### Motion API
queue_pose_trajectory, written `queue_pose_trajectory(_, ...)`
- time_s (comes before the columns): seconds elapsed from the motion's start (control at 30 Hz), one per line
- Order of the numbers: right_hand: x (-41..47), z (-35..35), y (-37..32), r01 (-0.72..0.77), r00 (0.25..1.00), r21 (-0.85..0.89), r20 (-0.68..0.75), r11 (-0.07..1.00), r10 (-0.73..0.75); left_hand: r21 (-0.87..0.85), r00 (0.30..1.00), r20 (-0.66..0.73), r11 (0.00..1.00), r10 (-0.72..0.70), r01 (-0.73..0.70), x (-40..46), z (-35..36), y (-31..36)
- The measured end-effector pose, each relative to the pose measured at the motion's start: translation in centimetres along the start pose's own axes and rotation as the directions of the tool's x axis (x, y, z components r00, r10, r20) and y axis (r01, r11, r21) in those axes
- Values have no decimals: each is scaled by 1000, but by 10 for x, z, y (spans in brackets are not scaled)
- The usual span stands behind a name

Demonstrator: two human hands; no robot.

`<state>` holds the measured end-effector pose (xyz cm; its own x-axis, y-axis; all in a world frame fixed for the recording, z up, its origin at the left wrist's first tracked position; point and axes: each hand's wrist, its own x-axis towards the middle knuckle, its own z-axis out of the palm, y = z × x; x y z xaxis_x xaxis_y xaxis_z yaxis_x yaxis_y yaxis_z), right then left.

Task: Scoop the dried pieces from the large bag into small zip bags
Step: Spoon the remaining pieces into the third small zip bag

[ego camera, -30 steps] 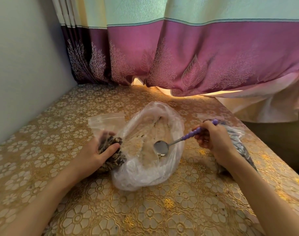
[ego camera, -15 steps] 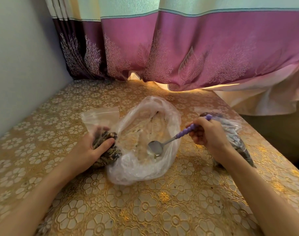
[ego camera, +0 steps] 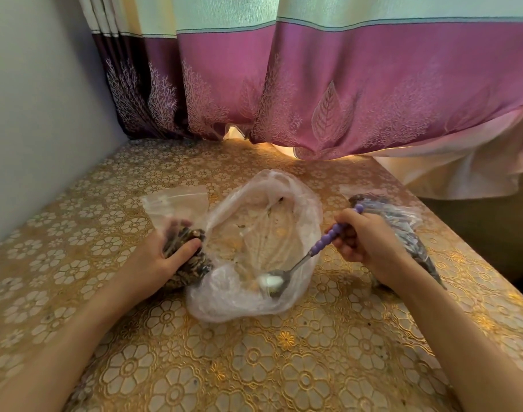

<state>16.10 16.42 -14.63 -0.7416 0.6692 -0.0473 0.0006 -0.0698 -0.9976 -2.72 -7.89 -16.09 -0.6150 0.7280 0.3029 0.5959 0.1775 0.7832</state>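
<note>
Centrally on the worktop (ego camera: pixel 284 367), which is covered by a gold cloth patterned with flowers, a large bag (ego camera: pixel 254 245) of thin clear plastic is seen lying open, its mouth turned toward the camera and only a thin scatter of crumbs and small bits visible inside. A small zip bag (ego camera: pixel 177 221) is held by the left hand (ego camera: pixel 156 260) just beside the large bag's left edge; the fingers and thumb are curled round its lower part, which is packed with dark and pale dried pieces (ego camera: pixel 188 269), while its clear upper part stands empty above the hand. A spoon (ego camera: pixel 296 266) with a purple beaded handle is gripped by the right hand (ego camera: pixel 370 242), the fingers being wrapped round the handle's upper end. The metal bowl of the spoon is lowered into the large bag near its front right rim, touching the plastic; whether anything is carried in the bowl cannot be told because of glare. Behind the right hand, 1 more filled bag (ego camera: pixel 403 230) of dark pieces is laid on the worktop, partly hidden by the wrist. A pink and pale green curtain (ego camera: pixel 343 84) is hung at the back, and a grey wall (ego camera: pixel 31 114) is seen on the left.
</note>
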Motion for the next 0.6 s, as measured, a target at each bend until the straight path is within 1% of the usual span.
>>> queue_pose_trajectory(0.13,1,-3,0,-50,999,31,-16,998,51,46,999,-29,999,17,-16,0,1,-1)
queue_pose_trajectory(0.23,2,-3,0,-56,998,55,-27,997,57,65,999,-33,998,22,-19,0,1,0)
queue_pose_trajectory(0.3,3,-3,-1,-45,997,79,-59,996,50,62,999,-34,998,25,-23,0,1,0)
queue_pose_trajectory(0.4,3,-3,-6,6,993,140,-117,990,10,54,1000,-19,998,22,-21,-1,1,2)
queue_pose_trajectory(0.5,2,0,-15,98,983,190,-170,977,-66,60,1000,-13,998,23,-22,-1,1,3)
queue_pose_trajectory(0.6,1,10,-29,178,971,214,-195,961,-137,30,999,-21,999,25,-25,-2,0,4)
